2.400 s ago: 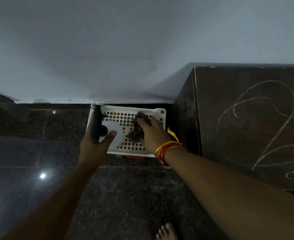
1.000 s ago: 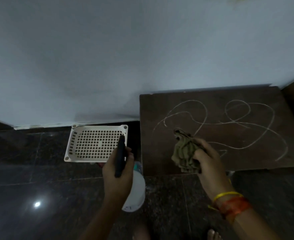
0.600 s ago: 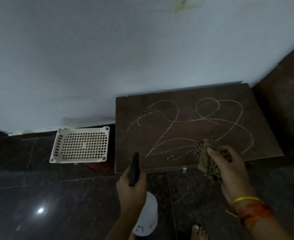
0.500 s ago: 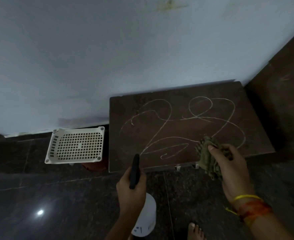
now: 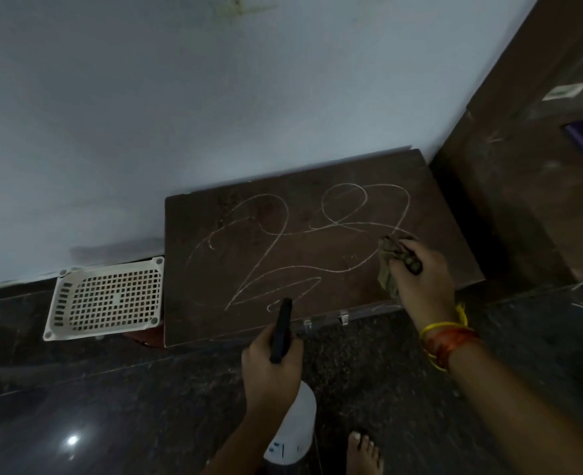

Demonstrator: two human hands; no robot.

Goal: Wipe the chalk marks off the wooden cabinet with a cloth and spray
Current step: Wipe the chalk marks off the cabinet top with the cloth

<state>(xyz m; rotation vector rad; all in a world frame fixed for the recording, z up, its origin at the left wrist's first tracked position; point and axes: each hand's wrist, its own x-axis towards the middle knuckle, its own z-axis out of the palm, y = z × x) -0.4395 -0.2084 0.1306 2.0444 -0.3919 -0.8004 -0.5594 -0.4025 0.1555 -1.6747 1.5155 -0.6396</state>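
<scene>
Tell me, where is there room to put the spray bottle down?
The dark floor between the cabinet front and the bare foot is bare, and so is the white basket. The cabinet top is flat, but chalk marks cross it and the right hand holds the cloth there.

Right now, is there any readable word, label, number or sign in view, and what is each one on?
No legible text.
Spray bottle: small dark marks near its base, too blurred to read.
Wooden cabinet: chalk marks are looping scribbles, not clear letters or digits.
Pale plate on the dark panel at right: blurred, nothing readable.
</scene>
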